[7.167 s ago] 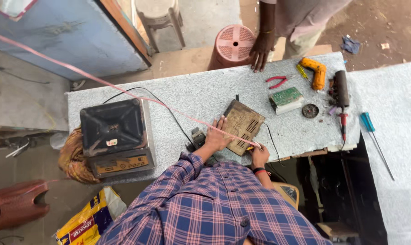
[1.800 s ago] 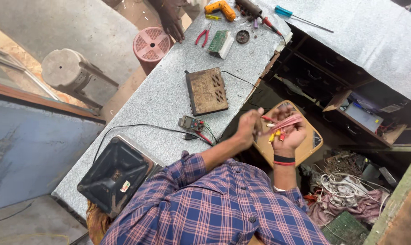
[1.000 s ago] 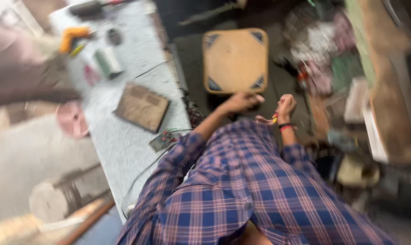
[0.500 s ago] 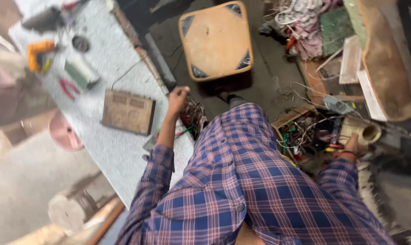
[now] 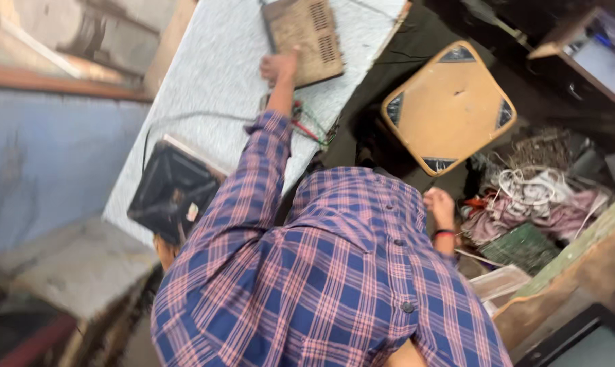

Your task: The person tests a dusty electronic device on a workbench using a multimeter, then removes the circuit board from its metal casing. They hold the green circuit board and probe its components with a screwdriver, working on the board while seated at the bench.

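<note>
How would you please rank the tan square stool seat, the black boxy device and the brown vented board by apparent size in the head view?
1. Tan square stool seat, largest.
2. Black boxy device, though partly hidden by the sleeve, so unsure.
3. Brown vented board, cut off by the frame edge.

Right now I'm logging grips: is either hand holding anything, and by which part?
Left hand rests on the near edge of the brown vented box; a real grip cannot be told. Right hand is curled beside the shirt, contents not visible.

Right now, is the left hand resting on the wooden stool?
No, the left hand rests on the brown vented box on the grey worktop, away from the wooden stool.
</note>
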Available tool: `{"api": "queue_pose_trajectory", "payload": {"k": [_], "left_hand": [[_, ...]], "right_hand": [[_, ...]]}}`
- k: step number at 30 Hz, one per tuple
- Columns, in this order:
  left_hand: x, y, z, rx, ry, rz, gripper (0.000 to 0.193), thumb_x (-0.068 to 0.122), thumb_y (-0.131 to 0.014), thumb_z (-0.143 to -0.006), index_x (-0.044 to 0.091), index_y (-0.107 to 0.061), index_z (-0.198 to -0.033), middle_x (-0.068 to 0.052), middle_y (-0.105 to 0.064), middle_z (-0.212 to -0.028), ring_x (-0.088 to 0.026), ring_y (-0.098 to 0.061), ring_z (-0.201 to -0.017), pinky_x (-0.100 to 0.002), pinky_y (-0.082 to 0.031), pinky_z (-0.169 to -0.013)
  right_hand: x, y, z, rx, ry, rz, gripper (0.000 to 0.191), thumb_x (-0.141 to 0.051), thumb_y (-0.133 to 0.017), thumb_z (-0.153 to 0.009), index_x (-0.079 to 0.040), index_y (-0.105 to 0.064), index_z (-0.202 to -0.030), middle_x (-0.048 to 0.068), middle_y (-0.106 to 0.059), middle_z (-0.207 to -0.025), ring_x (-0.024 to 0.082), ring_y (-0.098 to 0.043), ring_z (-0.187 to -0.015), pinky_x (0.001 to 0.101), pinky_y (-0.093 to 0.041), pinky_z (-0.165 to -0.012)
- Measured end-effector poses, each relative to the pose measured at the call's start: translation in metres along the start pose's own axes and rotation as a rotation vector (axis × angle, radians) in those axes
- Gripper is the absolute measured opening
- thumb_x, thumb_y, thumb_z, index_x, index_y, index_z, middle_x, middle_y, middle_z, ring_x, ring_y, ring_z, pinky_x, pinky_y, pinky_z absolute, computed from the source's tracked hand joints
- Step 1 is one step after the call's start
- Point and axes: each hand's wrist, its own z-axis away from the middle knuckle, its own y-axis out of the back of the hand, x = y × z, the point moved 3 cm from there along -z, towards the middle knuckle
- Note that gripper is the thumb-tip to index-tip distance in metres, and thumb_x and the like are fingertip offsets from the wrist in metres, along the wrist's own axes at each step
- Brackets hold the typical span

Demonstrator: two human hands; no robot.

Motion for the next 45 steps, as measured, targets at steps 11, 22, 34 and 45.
{"api": "queue_pose_trajectory", "payload": {"k": [11, 22, 34, 45], "left_hand": [[0.013, -0.009, 0.007, -0.502, -0.151, 0.790, 0.069, 0.031, -0.095, -0.066, -0.012, -0.072, -0.116, -0.021, -0.076, -0.105, -0.034, -0.075, -0.089, -0.050, -0.061, -0.078], [0.003, -0.066, 0.104, -0.279, -0.060, 0.968, 0.067, 0.043, -0.086, -0.080, -0.012, -0.070, -0.116, -0.017, -0.076, -0.108, -0.026, -0.071, -0.098, -0.042, -0.057, -0.083], [0.013, -0.025, 0.110, -0.967, -0.539, 1.781, 0.069, 0.061, -0.044, -0.103, 0.004, -0.058, -0.138, -0.008, -0.067, -0.132, -0.022, -0.059, -0.123, -0.043, -0.050, -0.099], [0.046, -0.005, 0.111, -1.227, -0.627, 2.011, 0.055, 0.032, -0.046, -0.121, -0.002, -0.036, -0.162, -0.019, -0.042, -0.158, -0.030, -0.047, -0.138, -0.046, -0.042, -0.116]], "right_hand": [[-0.173, -0.065, -0.131, -0.200, 0.124, 0.210, 0.036, -0.032, -0.058, -0.105, -0.005, -0.064, -0.128, 0.008, -0.074, -0.110, 0.014, -0.071, -0.086, 0.0261, -0.053, -0.068], [-0.210, -0.192, -0.116, -0.780, -0.417, -0.428, 0.052, -0.042, -0.067, -0.096, -0.006, -0.059, -0.132, 0.013, -0.066, -0.127, 0.026, -0.070, -0.102, 0.0393, -0.058, -0.083], [-0.290, -0.173, -0.138, -0.684, 0.287, -0.365, 0.040, -0.012, -0.072, -0.087, 0.004, -0.064, -0.123, 0.009, -0.070, -0.116, 0.020, -0.069, -0.104, 0.0342, -0.056, -0.095], [-0.381, -0.117, -0.084, -0.886, 0.700, -0.262, 0.065, -0.022, -0.070, -0.084, -0.002, -0.048, -0.142, 0.002, -0.056, -0.096, 0.009, -0.047, -0.068, 0.0261, -0.035, -0.060]]}}
